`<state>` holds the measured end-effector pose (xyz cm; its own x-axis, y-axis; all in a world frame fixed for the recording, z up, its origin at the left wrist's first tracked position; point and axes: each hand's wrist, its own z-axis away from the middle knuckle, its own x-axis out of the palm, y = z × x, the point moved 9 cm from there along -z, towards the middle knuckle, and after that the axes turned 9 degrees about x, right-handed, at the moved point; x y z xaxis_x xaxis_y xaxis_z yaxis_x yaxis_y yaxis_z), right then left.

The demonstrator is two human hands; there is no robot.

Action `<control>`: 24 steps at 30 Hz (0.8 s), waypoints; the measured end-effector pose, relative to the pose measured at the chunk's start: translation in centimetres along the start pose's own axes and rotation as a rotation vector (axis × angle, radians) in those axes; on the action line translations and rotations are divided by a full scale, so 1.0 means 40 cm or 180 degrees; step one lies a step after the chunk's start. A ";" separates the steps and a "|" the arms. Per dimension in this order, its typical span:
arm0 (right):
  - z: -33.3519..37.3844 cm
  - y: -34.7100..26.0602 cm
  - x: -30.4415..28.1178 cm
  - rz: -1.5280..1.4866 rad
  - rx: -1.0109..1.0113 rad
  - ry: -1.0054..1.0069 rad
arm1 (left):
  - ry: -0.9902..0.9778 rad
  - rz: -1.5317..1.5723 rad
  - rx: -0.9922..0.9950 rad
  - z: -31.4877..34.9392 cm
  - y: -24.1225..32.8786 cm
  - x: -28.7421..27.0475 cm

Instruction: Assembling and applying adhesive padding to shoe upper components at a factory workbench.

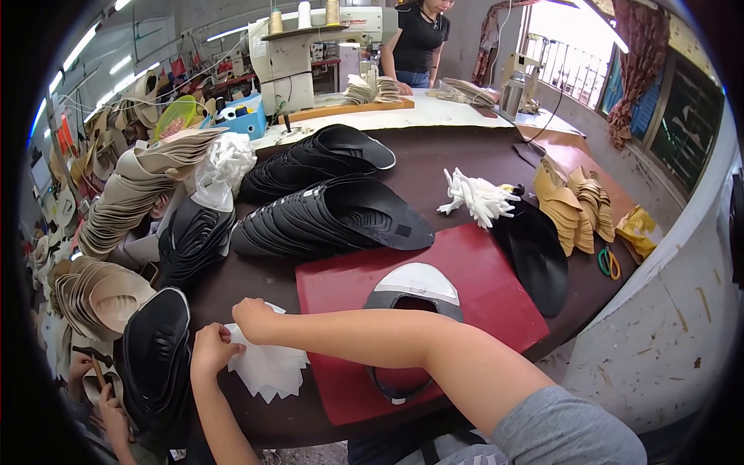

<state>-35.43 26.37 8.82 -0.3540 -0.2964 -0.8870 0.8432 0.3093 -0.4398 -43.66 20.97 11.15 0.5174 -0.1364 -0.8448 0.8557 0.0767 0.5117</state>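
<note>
White, jagged-edged backing pieces (267, 370) lie in a fanned stack on the dark table. My left hand (211, 350) pinches the left edge of the stack between thumb and fingers. Across my front reaches my right arm; my right hand (254, 319) is closed at the stack's upper edge, its fingertips hidden, with white material showing beside it. A black shoe upper with a white toe section (418, 280) rests on the red board (496, 287), partly covered by my right forearm.
Nested black shoe uppers (333, 217) stand behind the board, with more (159, 356) at the left. White strips (479, 195), tan pieces (570, 205) and scissors (609, 263) lie right. A sewing machine (283, 70) and a person (422, 43) are beyond; another person's hands (108, 403) hold a hammer lower left.
</note>
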 end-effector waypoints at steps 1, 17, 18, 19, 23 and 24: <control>-0.013 0.015 0.016 0.0014 0.0014 0.0083 | -0.0046 0.0016 -0.0016 0.000 0.005 0.007; 0.083 0.004 -0.011 0.0067 -0.0467 0.0379 | 0.0822 -0.0978 -0.0182 0.071 0.063 0.040; 0.090 0.007 -0.011 0.0061 -0.0480 0.0383 | 0.0820 -0.1010 -0.0214 0.073 0.064 0.048; 0.096 -0.014 -0.007 0.0051 -0.0541 0.0356 | 0.0806 -0.1052 -0.0244 0.075 0.046 0.039; 0.081 -0.032 0.008 0.0026 -0.0587 0.0275 | 0.0530 -0.0838 -0.0363 0.054 -0.026 0.026; 0.084 -0.036 0.016 -0.0030 -0.0686 0.0381 | 0.0476 -0.0686 -0.0385 0.050 -0.051 0.028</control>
<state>-35.51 22.72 9.34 -0.4177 -0.1949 -0.8874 0.7384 0.4964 -0.4565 -44.86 18.67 9.48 0.3110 -0.0158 -0.9503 0.9357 0.1803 0.3032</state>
